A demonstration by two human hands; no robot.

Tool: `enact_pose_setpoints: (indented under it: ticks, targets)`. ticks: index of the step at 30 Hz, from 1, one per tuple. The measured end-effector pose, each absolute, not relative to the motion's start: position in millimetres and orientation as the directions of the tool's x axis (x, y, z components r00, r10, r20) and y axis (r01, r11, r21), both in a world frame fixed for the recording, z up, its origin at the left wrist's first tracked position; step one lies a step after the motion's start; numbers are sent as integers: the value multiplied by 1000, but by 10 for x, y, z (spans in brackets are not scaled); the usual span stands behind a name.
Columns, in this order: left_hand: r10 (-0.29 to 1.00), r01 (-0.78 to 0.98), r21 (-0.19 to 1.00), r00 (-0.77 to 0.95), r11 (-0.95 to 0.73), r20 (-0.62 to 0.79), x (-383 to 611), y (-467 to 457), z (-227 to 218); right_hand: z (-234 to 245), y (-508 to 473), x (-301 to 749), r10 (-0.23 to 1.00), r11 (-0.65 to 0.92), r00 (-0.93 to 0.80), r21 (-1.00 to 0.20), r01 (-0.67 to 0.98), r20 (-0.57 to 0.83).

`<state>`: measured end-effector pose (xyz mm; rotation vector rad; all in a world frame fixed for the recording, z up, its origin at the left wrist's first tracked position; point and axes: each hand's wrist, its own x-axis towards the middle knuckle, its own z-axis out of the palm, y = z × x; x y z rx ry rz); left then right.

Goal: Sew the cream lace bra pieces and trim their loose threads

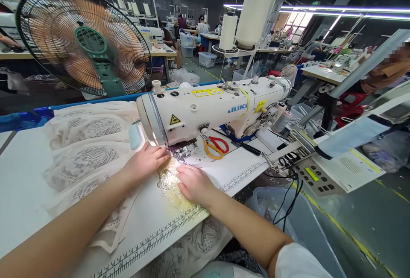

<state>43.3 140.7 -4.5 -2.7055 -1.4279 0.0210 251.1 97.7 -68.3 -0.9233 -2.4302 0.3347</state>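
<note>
A white JUKI sewing machine point(205, 103) stands across the table in front of me. Under its lamp, a piece of pale lace fabric point(168, 177) lies brightly lit close to the needle area. My left hand point(149, 158) presses on the fabric's left side, fingers together and tips right beside the presser foot. On the right side, my right hand point(195, 184) has its fingers bent and grips the fabric against the table. Glare washes out part of the cloth, and the needle itself is hidden.
Cream lace pieces point(92, 158) lie spread at the left. Scissors with red and orange handles point(214, 147) and a black-handled tool point(250, 147) rest by the machine. A fan point(92, 41) stands behind, a control panel point(315, 175) at right, and a plastic bin point(297, 214) below.
</note>
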Motion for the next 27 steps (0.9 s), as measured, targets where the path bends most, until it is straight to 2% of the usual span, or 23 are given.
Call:
enact_pose_setpoints:
  ticks: [5, 7, 8, 10, 11, 12, 13, 15, 17, 18, 22, 25, 27]
  targets:
    - [951, 938, -170, 287, -303, -111, 546, 859, 284, -492, 825, 2604, 681, 719, -638, -490, 492, 359]
    - [943, 967, -162, 141, -196, -303, 519, 481, 316, -408, 632, 2768, 640, 712, -701, -585, 388, 315]
    - [922, 972, -152, 113, -181, -369, 492, 293, 298, -388, 519, 2876, 564, 705, -783, -645, 293, 261]
    - [920, 978, -139, 93, -157, -382, 428, -19, 214, -409, 304, 3108, 283, 666, -955, -735, 130, 87]
    - [931, 980, -139, 84, -142, -356, 398, -127, 163, -452, 218, 3215, 196, 651, -980, -745, 145, -19]
    - [942, 983, -140, 66, -118, -329, 371, -196, 116, -514, 154, 3306, 174, 650, -975, -728, 217, -135]
    - [950, 986, -138, 44, -91, -310, 347, -229, 79, -591, 113, 3376, 249, 655, -938, -671, 347, -242]
    - [953, 991, -125, 3, -43, -303, 301, -208, 47, -775, 92, 3444, 534, 601, -777, -497, 626, -333]
    - [959, 994, -113, -25, -7, -282, 243, -123, 54, -968, 119, 3435, 729, 500, -620, -393, 772, -290]
    - [963, 993, -117, -40, 8, -268, 208, -76, 61, -1058, 136, 3415, 772, 469, -580, -383, 796, -261]
    - [961, 988, -133, -109, 77, -255, 62, 32, 26, -1302, 146, 3341, 798, 459, -568, -408, 790, -202]
    - [964, 992, -79, -111, 94, -242, 14, -1, -50, -1364, 85, 3359, 771, 493, -600, -396, 775, -213]
    - [971, 994, -39, -106, 100, -216, 23, -64, -93, -1381, 50, 3405, 759, 483, -610, -432, 762, -226]
